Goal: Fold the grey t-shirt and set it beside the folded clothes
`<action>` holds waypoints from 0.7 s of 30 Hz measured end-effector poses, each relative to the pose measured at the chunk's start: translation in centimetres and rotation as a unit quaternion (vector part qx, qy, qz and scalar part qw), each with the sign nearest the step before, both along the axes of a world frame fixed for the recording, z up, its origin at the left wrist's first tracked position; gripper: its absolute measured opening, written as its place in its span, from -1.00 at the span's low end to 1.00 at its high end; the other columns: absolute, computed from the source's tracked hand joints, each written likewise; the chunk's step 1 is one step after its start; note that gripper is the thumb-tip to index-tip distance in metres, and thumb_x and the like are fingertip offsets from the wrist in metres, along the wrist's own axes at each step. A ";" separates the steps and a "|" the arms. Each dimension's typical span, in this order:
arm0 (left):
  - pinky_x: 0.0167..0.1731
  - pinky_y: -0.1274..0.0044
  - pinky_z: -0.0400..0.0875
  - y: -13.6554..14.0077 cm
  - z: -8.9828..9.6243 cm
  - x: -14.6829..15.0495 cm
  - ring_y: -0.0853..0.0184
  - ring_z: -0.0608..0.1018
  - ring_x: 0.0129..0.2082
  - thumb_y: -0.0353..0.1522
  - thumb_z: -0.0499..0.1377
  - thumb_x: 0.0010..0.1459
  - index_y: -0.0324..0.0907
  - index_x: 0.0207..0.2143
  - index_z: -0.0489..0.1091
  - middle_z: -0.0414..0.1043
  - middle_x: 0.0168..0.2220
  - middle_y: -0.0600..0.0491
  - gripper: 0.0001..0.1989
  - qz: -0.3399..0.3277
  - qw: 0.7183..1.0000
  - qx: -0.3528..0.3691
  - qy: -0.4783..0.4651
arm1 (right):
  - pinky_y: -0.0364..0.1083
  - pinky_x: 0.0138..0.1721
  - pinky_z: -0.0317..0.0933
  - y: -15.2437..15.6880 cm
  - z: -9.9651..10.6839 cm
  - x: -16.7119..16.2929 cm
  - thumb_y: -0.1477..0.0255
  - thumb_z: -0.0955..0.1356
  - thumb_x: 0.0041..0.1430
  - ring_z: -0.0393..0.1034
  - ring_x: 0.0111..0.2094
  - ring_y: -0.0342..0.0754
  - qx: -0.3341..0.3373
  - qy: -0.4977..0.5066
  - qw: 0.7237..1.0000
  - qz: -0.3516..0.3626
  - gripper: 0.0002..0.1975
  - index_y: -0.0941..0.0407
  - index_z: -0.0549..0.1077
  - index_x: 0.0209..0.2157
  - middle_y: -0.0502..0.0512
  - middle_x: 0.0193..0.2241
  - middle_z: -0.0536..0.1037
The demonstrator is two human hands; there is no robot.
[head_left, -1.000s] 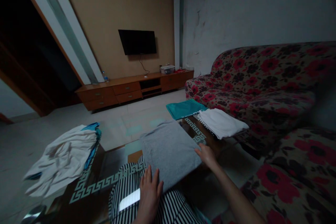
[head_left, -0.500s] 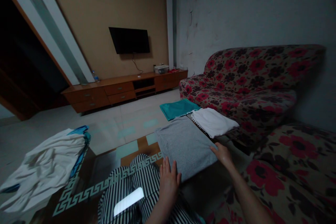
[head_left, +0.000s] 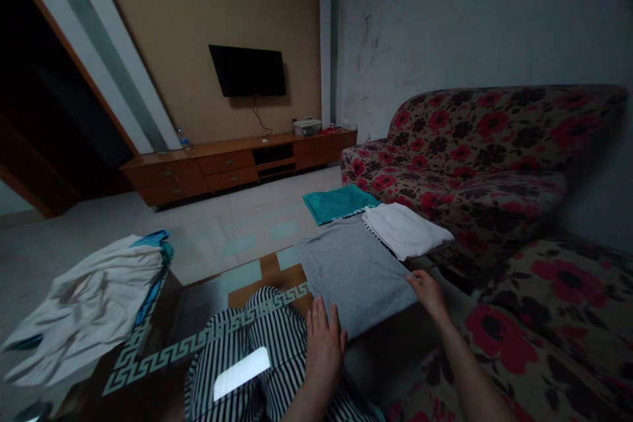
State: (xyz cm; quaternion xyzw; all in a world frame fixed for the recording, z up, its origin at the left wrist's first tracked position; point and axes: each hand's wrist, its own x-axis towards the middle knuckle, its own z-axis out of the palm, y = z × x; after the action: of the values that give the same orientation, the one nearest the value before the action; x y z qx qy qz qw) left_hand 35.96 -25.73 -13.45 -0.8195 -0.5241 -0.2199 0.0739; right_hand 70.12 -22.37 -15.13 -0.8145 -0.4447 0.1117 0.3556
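A folded grey garment lies flat on the glass-topped table, over its right end. My left hand rests on the garment's near left corner, fingers stretched out and flat. At its right edge, my right hand pinches the cloth between thumb and fingers. Just beyond the grey garment are a folded white garment on the right and a folded teal garment on the left. Black-and-white striped cloth shows through the glass beside my left hand.
A loose heap of white and blue clothes lies at the table's left end. Floral sofas stand along the right. Across the floor is a low wooden cabinet under a wall-mounted television.
The whole view has shifted slightly. Both hands keep their places on the grey garment, whose surface looks much the same.
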 end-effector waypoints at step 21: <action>0.20 0.23 0.15 -2.4 1.2 -8.9 0.16 0.15 0.27 -0.48 0.12 0.06 -0.10 -0.08 0.40 -0.01 0.33 -0.03 -0.66 -0.135 0.969 -0.148 -0.142 | 0.11 -0.01 0.23 3.0 0.2 -12.0 0.34 0.15 0.19 0.37 -0.05 0.13 0.159 -0.233 0.912 0.298 -0.62 0.12 0.49 -0.12 0.25 -0.10 0.49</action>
State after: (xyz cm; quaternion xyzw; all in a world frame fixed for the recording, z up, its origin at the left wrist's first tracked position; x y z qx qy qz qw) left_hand 27.08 -28.14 -12.21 -0.8448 -0.4405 -0.2620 -0.1535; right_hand 58.16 -19.36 -14.90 -0.5793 -0.7491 -0.0523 0.3170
